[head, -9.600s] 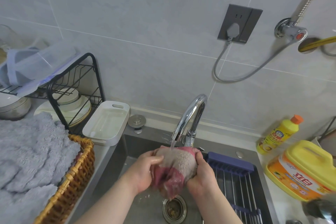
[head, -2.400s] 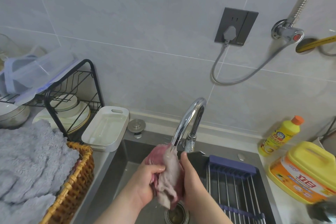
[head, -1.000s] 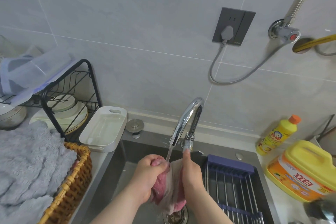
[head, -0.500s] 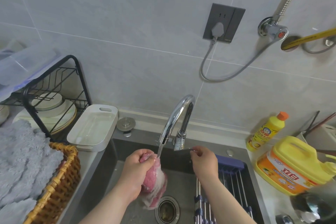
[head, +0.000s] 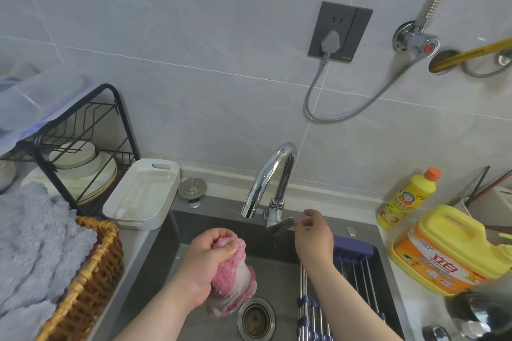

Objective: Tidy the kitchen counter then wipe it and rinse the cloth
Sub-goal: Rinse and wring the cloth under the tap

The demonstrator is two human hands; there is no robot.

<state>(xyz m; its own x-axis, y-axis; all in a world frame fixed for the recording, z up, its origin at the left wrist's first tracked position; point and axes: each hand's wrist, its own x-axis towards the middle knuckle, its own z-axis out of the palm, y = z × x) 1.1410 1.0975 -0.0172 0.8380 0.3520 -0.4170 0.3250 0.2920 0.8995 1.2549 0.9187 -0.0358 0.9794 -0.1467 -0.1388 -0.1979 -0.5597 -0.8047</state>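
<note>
My left hand [head: 206, 260] grips the wet pink and white cloth [head: 235, 282], bunched up over the steel sink [head: 279, 263], just above the drain [head: 256, 318]. The chrome tap [head: 270, 174] arches over the sink and no water runs from its spout. My right hand [head: 314, 235] hovers right beside the tap's lever handle [head: 279, 225], fingers loosely curled and holding nothing.
A wicker basket [head: 88, 279] with a grey towel and a white dish [head: 142, 194] stand left of the sink, a black dish rack [head: 83, 147] behind them. A blue-edged drain rack [head: 357, 271] lies across the sink's right half. Two yellow detergent bottles [head: 407, 198] [head: 448, 249] stand on the right.
My right hand left the cloth and went to the tap's lever. The water stream stopped. My left hand alone holds the cloth now, a little lower over the drain.
</note>
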